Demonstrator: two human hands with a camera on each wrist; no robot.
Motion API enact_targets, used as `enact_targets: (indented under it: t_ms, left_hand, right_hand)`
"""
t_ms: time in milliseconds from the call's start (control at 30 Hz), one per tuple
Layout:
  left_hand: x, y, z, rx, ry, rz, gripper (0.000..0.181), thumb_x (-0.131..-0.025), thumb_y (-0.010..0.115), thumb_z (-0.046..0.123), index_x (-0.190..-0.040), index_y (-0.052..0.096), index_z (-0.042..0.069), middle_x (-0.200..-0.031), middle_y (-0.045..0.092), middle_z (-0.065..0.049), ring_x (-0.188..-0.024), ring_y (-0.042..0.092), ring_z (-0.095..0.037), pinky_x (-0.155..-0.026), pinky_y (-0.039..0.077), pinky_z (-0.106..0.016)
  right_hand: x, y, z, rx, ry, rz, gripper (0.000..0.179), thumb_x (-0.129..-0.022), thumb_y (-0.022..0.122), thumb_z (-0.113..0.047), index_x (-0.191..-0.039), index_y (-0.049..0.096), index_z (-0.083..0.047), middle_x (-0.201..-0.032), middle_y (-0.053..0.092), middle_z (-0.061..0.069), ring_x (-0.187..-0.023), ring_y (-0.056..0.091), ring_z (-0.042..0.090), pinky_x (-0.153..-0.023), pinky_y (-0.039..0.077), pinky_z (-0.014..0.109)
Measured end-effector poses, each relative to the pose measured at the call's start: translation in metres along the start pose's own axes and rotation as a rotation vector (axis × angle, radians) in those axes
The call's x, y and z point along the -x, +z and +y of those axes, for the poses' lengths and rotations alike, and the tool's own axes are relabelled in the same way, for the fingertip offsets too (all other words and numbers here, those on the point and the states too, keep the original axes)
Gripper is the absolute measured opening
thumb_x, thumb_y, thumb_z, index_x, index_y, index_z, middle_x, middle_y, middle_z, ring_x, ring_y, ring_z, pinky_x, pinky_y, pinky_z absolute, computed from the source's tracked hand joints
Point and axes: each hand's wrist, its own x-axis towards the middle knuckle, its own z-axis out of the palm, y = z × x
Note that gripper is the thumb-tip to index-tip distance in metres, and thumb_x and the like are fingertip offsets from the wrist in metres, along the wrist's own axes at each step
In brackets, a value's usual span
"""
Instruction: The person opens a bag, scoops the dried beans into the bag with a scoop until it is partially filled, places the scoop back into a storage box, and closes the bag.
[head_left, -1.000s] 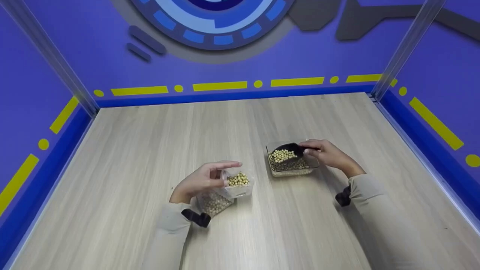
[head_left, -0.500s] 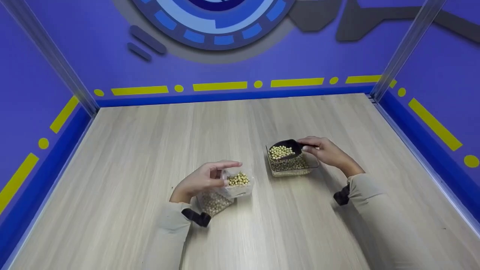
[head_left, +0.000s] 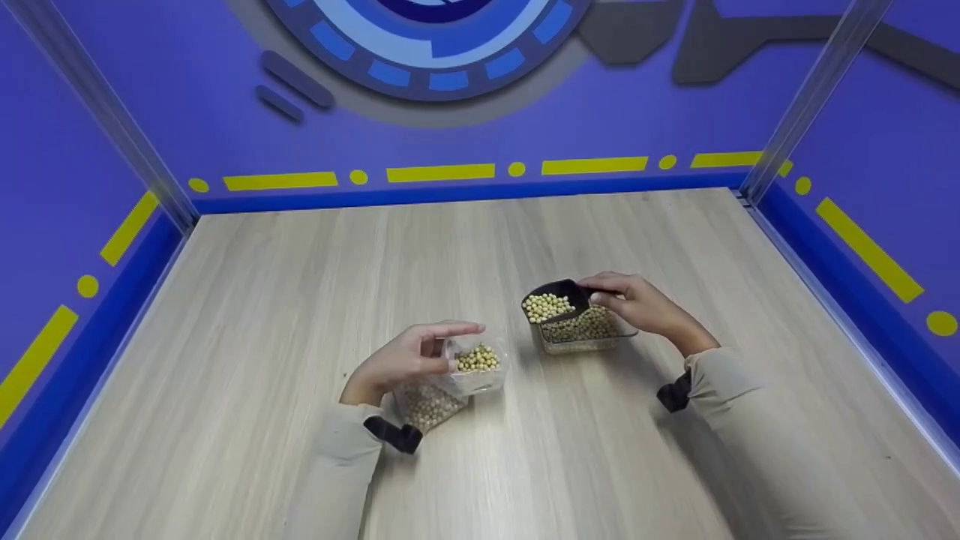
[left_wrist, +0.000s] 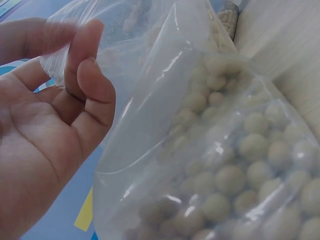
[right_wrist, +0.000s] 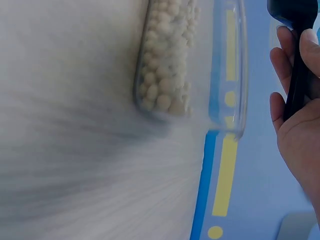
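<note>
My left hand point(head_left: 405, 361) grips the mouth of a clear plastic bag point(head_left: 480, 382) of pale round beans, holding it spread. In the left wrist view, curled fingers point(left_wrist: 89, 87) are at the thin film of the bag. My right hand point(head_left: 643, 306) holds a black scoop point(head_left: 579, 297) by its handle. Pale yellow beans point(head_left: 545, 307) fill the scoop, which is above the left edge of a clear rectangular container point(head_left: 577, 347). More beans lie inside that container, also visible through its wall in the right wrist view. The scoop's bowl is mostly cut off there.
A wood-grain table point(head_left: 300, 300) carries the bag and, to its right, the container, with a narrow gap between them. Blue-purple panels point(head_left: 450, 142) with yellow marks stand along the back and both sides.
My right hand has moved left with the loaded scoop, from over the container's middle to its left edge. The left hand and the bag have stayed in place.
</note>
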Motion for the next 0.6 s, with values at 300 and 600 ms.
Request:
enact_targets:
  t_ms: [300, 600]
  left_hand:
    - [-0.001, 0.0, 0.001, -0.002, -0.005, 0.002, 0.055, -0.085, 0.056, -0.009, -0.139, 0.044, -0.008, -0.145, 0.042, -0.026, -0.07, 0.044, -0.002, -0.06, 0.042, -0.014]
    - [0.0, 0.0, 0.002, -0.019, 0.0, 0.002, 0.054, -0.086, 0.056, -0.009, -0.139, 0.045, -0.006, -0.146, 0.042, -0.023, -0.068, 0.042, -0.001, -0.06, 0.041, -0.014]
  right_hand:
    - [-0.003, 0.009, -0.014, -0.045, -0.02, -0.024, 0.03, -0.095, 0.056, -0.008, -0.121, 0.064, 0.002, -0.12, 0.065, 0.018, -0.115, 0.057, 0.025, -0.097, 0.043, 0.02]
    - [-0.005, 0.017, -0.022, -0.016, -0.09, -0.045, 0.029, -0.093, 0.058, -0.008, -0.119, 0.066, 0.002, -0.119, 0.067, 0.017, -0.116, 0.057, 0.033, -0.101, 0.044, 0.029]
